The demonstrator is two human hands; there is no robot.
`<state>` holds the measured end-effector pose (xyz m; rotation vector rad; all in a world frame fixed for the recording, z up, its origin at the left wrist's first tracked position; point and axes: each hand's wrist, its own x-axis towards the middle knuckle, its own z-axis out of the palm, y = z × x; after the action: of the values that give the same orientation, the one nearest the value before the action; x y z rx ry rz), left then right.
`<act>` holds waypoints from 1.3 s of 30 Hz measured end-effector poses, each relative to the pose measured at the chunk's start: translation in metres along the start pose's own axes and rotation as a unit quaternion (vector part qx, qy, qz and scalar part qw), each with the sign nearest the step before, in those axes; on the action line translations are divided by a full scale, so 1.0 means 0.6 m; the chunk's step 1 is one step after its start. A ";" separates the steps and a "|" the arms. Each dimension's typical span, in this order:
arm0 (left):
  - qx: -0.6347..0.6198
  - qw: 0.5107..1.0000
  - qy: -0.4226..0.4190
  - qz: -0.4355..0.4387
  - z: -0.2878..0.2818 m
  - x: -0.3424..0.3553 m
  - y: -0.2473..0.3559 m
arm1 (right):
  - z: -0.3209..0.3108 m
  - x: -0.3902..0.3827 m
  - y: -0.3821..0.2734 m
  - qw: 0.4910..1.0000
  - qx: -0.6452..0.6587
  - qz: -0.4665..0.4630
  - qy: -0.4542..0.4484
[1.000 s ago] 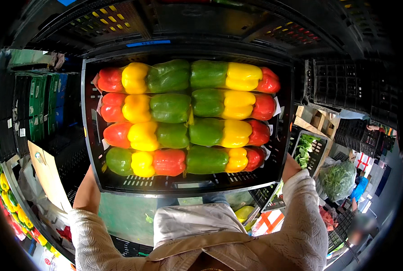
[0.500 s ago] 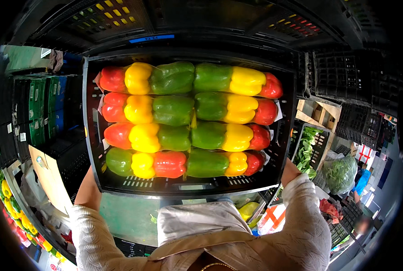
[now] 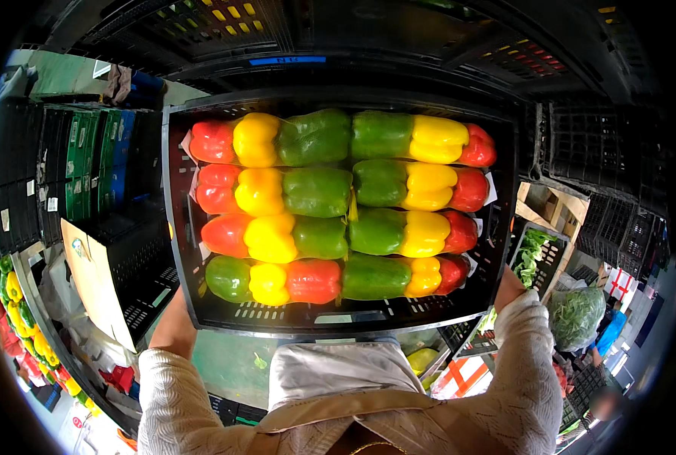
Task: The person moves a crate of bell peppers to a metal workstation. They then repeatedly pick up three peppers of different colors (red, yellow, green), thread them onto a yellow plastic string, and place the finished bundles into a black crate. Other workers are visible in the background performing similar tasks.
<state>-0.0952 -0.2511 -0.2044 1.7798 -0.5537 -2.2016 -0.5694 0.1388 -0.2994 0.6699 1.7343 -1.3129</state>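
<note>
A black plastic crate [image 3: 330, 331] is held up level in front of my body. Inside lie several clear-wrapped packs of bell peppers [image 3: 315, 187], in two columns, each pack a row of red, yellow and green. In the nearest left pack [image 3: 268, 283] the green pepper is on the outer end; in the others red is. My left hand [image 3: 176, 322] grips the crate's left side near its front corner, and my right hand [image 3: 509, 288] grips the right side. The crate wall hides the fingers of both hands.
Stacked black crates [image 3: 368, 76] stand just beyond the held crate. Green and black crates [image 3: 80, 163] are piled at left, near a cardboard panel [image 3: 92, 277] and displayed peppers [image 3: 31, 326]. At right are a leafy greens crate [image 3: 535, 254], a bag of greens [image 3: 577, 318] and a person [image 3: 605, 341].
The held crate and the surroundings sit a little further right in the picture. Both hands remain at the crate's sides, and the pepper packs keep their arrangement.
</note>
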 end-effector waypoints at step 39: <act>0.518 0.762 0.287 0.263 0.032 -0.112 0.088 | 0.090 -0.181 -0.198 0.870 -0.373 -0.315 0.063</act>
<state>-0.1015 -0.2670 -0.1188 2.1516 -2.0342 -0.8266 -0.5946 0.0582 -0.1519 -0.2959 2.4656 -0.8497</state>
